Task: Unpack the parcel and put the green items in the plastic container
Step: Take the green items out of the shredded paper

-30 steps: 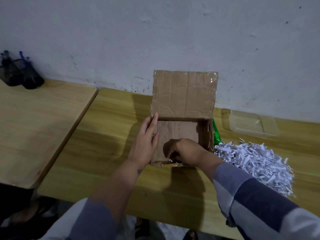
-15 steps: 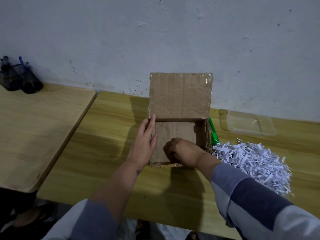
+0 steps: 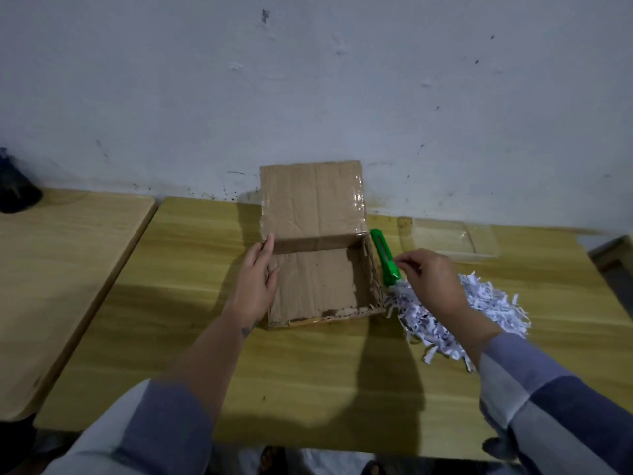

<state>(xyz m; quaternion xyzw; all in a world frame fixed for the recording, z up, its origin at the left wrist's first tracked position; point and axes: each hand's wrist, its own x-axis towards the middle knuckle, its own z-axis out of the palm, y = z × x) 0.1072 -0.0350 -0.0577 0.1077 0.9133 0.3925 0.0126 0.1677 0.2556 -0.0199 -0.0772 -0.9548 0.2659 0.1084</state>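
Observation:
The open cardboard box [image 3: 318,286] stands on the yellow wooden table with its lid flap raised against the wall; only bare cardboard shows inside. My left hand [image 3: 257,279] grips the box's left wall, thumb inside and fingers outside. My right hand [image 3: 428,279] hovers outside the box to its right, fingers pinched together beside a green utility knife [image 3: 383,255] that lies along the box's right wall. Whether the fingers hold anything is unclear. The clear plastic container [image 3: 452,238] sits behind my right hand near the wall, with nothing visible in it.
A heap of white shredded paper [image 3: 489,303] lies right of the box under my right forearm. A second, paler table [image 3: 61,286] adjoins on the left, with a dark pen holder [image 3: 15,190] at its back corner. The wall runs close behind.
My right hand came up out of the box and moved right, over the shredded paper beside the green knife. My left hand stayed on the box's left wall. The view shifted slightly.

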